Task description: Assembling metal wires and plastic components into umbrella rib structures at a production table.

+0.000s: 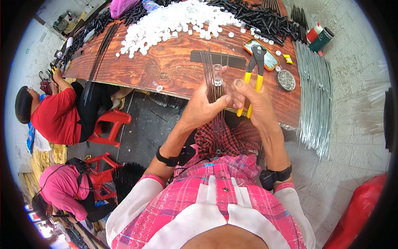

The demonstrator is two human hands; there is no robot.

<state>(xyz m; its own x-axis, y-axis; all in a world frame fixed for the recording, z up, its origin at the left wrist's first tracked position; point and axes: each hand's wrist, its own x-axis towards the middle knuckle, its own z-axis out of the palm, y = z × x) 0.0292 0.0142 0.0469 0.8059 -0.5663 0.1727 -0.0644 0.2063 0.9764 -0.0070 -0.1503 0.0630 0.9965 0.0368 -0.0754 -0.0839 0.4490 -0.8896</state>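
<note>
My left hand [202, 107] is closed round a bundle of thin dark metal rods [207, 66], which stands out past the table's near edge and runs down towards my lap. A clear plastic cylinder [217, 72] sits among the rods at my fingers. In my right hand [258, 98] is a pair of pliers [258, 54] with a dark head and yellow handles, the head pointing away from me. My right fingertips meet the left hand's fingers beside the cylinder; what they touch there is partly hidden.
On the wooden table [174, 56] lie a heap of white caps [166, 27], black tubes [265, 20], a dark flat bar [197, 56], an open tin [271, 60] and a bowl of small clear pieces [286, 80]. Silver rods [314, 91] overhang its right edge. Two people sit at left by red stools [111, 124].
</note>
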